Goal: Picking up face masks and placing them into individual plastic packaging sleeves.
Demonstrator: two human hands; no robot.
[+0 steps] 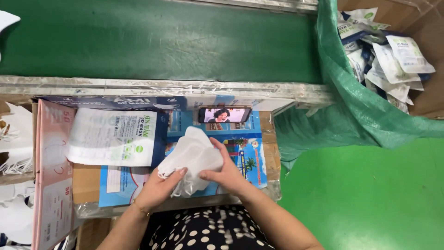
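Below the propped phone (225,115), the white mask stack (192,155) is covering part of both palms, so some fingers are staying hidden. Left hand (159,187) is closing on its lower edge; right hand (226,173) is gripping its right side, thumb on top.

One head cam, looks steeply down from close above the bench (273,153); green belt (162,41) along frame top. No 2nd view.
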